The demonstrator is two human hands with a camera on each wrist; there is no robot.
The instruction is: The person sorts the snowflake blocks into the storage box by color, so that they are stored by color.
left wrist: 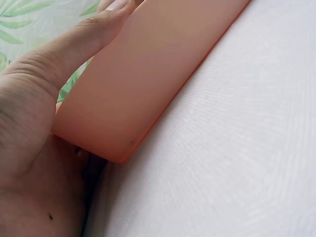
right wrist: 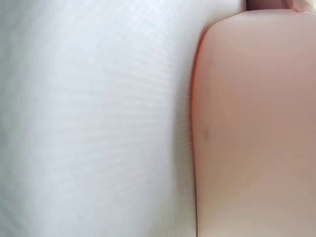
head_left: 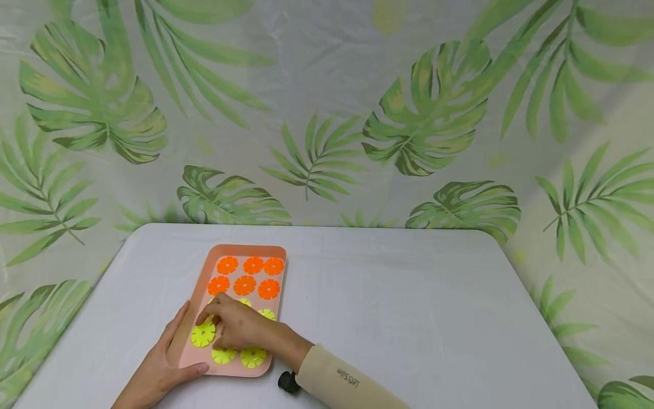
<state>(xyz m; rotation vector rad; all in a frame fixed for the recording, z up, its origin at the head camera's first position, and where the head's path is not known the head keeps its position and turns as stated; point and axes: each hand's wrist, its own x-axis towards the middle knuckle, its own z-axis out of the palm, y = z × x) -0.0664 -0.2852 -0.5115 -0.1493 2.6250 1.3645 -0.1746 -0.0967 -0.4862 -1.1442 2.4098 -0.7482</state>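
Observation:
A shallow pink tray (head_left: 240, 370) lies on the left part of the table. Several orange notched flower-shaped discs (head_left: 244, 285) sit in its far half, and several yellow ones (head_left: 252, 357) in its near half. My left hand (head_left: 159, 366) grips the tray's near left corner, thumb at the near edge and fingers along the left side. In the left wrist view, the left thumb (left wrist: 74, 52) lies along the tray wall (left wrist: 133, 74). My right hand (head_left: 240, 324) is over the yellow discs, fingers bent down beside a yellow disc (head_left: 203, 335); whether it pinches one is hidden.
A small black object (head_left: 288, 382) is by the right sleeve (head_left: 347, 378), near the tray's near right corner. The white-covered table (head_left: 409, 318) extends to the right. Behind it hangs a leaf-patterned cloth (head_left: 327, 85). The right wrist view shows mostly the tray's outer wall (right wrist: 261, 123).

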